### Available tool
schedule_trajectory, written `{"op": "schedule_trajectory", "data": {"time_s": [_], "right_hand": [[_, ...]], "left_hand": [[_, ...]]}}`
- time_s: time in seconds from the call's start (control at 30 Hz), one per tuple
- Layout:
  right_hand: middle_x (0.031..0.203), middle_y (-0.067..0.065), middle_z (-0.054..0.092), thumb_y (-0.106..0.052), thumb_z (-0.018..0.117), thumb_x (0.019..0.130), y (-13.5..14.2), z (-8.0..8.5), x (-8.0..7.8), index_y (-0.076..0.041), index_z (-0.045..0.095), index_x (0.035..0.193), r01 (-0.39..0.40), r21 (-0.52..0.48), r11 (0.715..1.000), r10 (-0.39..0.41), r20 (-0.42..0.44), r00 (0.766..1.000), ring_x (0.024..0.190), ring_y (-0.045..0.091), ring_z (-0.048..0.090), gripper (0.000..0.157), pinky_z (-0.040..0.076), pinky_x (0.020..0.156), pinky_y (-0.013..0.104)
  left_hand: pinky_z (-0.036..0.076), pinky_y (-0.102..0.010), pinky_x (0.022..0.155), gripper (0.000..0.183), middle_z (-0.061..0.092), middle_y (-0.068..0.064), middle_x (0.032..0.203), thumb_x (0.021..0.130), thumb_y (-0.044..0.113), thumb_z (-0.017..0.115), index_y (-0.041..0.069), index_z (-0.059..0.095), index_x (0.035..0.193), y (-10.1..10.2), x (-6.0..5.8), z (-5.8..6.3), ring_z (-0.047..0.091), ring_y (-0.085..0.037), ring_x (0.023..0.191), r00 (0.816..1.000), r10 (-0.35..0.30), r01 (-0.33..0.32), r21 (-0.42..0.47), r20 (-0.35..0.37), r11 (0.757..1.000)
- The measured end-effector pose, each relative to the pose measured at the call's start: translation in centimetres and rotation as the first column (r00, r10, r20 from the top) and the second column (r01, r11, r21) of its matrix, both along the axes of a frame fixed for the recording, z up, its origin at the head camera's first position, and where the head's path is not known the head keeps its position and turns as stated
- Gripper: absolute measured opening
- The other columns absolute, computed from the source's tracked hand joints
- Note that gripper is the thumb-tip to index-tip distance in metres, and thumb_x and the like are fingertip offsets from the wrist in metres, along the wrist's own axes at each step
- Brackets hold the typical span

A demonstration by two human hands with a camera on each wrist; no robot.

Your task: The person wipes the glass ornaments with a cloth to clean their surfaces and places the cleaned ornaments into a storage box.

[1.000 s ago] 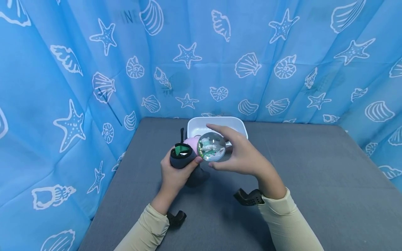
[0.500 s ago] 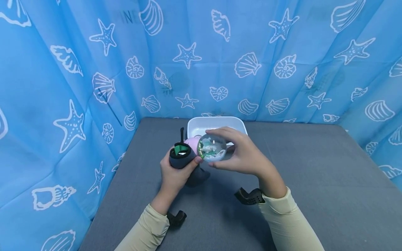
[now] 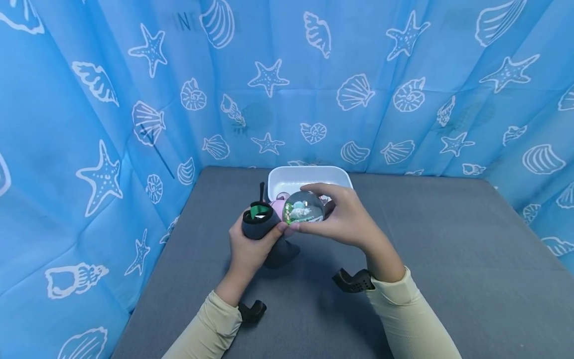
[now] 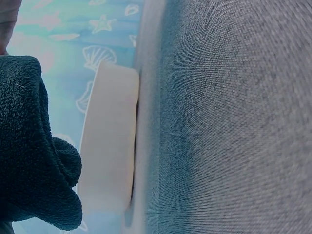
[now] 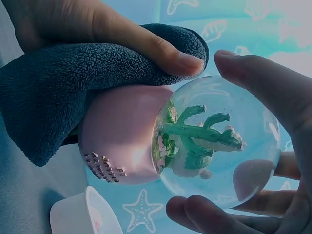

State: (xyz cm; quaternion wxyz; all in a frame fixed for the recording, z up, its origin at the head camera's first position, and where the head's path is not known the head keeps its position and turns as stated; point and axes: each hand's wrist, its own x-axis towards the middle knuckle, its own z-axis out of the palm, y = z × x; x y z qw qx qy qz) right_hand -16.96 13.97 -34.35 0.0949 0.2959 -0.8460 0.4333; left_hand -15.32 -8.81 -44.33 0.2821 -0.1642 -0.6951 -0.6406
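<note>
A snow globe (image 5: 219, 97) with a clear dome, a green cactus inside and a pink base (image 5: 122, 141) lies tilted sideways between both hands. My right hand (image 3: 347, 214) grips the dome with thumb and fingers spread round it. My left hand (image 3: 251, 249) holds a dark grey-blue cloth (image 5: 58, 92) against the pink base, its thumb pressing the cloth close to the dome. In the head view the cloth's rolled upper end shows a bit of green (image 3: 259, 211) inside, and a thin black strip (image 3: 262, 192) stands up behind it. The cloth's lower end hangs loose.
A white tub (image 3: 309, 172) stands behind the hands near the back of the grey-covered table (image 3: 448, 249), with small pinkish things partly visible in it. A blue curtain (image 3: 287, 75) with shell and starfish prints hangs behind. Each wrist wears a black mount (image 3: 354, 281).
The snow globe has turned in the right hand, so the figures inside face differently. The right thumb has moved slightly up and left, nearer the left thumb. The left hand stays nearly in place.
</note>
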Motion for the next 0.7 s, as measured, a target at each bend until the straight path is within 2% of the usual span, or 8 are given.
{"op": "schedule_trajectory", "data": {"time_s": [0.07, 0.23, 0.37, 0.47, 0.57, 0.7], "right_hand": [[0.102, 0.003, 0.075, -0.035, 0.098, 0.076, -0.05, 0.0, 0.0, -0.013, 0.07, 0.135, 0.009, 0.007, 1.0, -0.009, 0.011, 1.0, 0.059, 0.016, 0.065, 0.069, 0.056, 0.055, 0.03], [0.12, 0.002, 0.072, -0.037, 0.098, 0.075, -0.14, 0.03, 0.06, -0.015, 0.067, 0.139, -0.023, 0.023, 0.999, 0.022, 0.011, 1.0, 0.074, 0.018, 0.067, 0.075, 0.059, 0.061, 0.035], [0.137, 0.001, 0.066, -0.035, 0.1, 0.073, -0.04, 0.26, 0.3, -0.021, 0.06, 0.148, -0.074, 0.052, 0.996, 0.074, 0.006, 0.997, 0.097, 0.018, 0.067, 0.086, 0.063, 0.07, 0.034], [0.148, 0.0, 0.058, -0.026, 0.099, 0.074, 0.11, 0.55, 0.49, -0.029, 0.048, 0.159, -0.115, 0.083, 0.99, 0.115, 0.008, 0.993, 0.114, 0.018, 0.063, 0.1, 0.064, 0.078, 0.033], [0.154, -0.001, 0.052, -0.013, 0.093, 0.077, 0.23, 0.76, 0.58, -0.038, 0.039, 0.163, -0.149, 0.118, 0.982, 0.148, 0.018, 0.989, 0.117, 0.018, 0.059, 0.105, 0.063, 0.078, 0.034], [0.152, -0.002, 0.052, -0.008, 0.087, 0.079, 0.34, 0.76, 0.63, -0.034, 0.05, 0.158, -0.168, 0.149, 0.974, 0.168, 0.017, 0.986, 0.112, 0.017, 0.061, 0.091, 0.062, 0.076, 0.035]], "left_hand": [[0.055, -0.03, 0.098, 0.057, 0.078, -0.007, 0.116, 0.077, 0.008, 0.094, 0.008, 0.071, 0.129, -0.02, -0.04, -0.12, 0.072, -0.018, 0.106, 1.0, 0.001, -0.001, -0.002, -0.003, 1.0], [0.055, -0.029, 0.099, 0.059, 0.077, -0.01, 0.117, 0.076, 0.007, 0.095, 0.01, 0.071, 0.13, -0.08, -0.09, -0.39, 0.072, -0.017, 0.108, 1.0, 0.006, -0.006, 0.007, -0.012, 1.0], [0.055, -0.029, 0.103, 0.06, 0.077, -0.009, 0.124, 0.078, 0.005, 0.094, 0.005, 0.069, 0.132, -0.08, -0.06, -0.34, 0.072, -0.018, 0.114, 1.0, 0.012, -0.011, 0.009, -0.013, 1.0], [0.054, -0.029, 0.105, 0.059, 0.076, -0.008, 0.127, 0.078, 0.005, 0.094, 0.003, 0.069, 0.132, -0.07, -0.09, -0.2, 0.072, -0.019, 0.117, 1.0, 0.014, -0.014, 0.013, -0.011, 1.0], [0.055, -0.03, 0.105, 0.058, 0.076, -0.007, 0.127, 0.078, 0.004, 0.094, 0.005, 0.07, 0.131, -0.05, -0.11, -0.07, 0.072, -0.02, 0.118, 1.0, 0.016, -0.016, 0.009, -0.01, 1.0], [0.055, -0.029, 0.104, 0.06, 0.076, -0.007, 0.126, 0.079, 0.006, 0.094, 0.008, 0.069, 0.133, -0.01, 0.05, 0.09, 0.073, -0.02, 0.117, 1.0, 0.016, -0.016, -0.011, 0.002, 1.0]]}}
